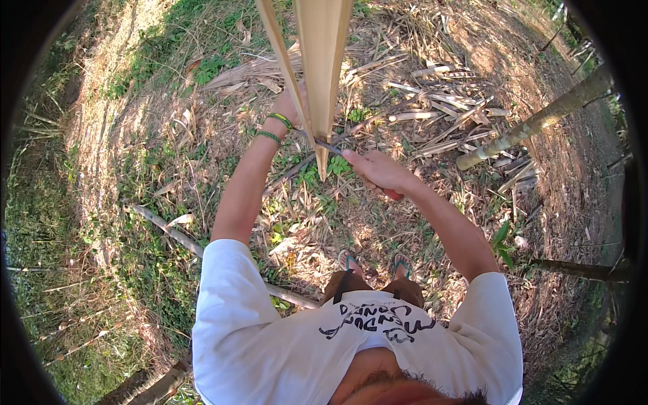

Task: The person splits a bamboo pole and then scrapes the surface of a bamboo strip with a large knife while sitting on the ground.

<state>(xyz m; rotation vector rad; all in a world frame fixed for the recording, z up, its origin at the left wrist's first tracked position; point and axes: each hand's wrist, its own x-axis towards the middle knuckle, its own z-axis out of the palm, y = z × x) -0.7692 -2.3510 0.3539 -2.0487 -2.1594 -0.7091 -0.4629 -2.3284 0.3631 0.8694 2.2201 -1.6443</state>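
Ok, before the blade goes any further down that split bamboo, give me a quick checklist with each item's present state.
1. Left hand grips the split bamboo: ok.
2. Right hand closed on the knife handle: ok.
3. Blade seated in the split: ok.
4. Left hand's fingers out of the blade's path: cannot tell, the bamboo hides them.
5. Feet back from the bamboo's lower tip: ok.

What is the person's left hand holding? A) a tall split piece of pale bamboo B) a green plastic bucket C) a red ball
A: the left hand wraps around the tall split piece of pale bamboo, while the right hand holds a knife blade against it.
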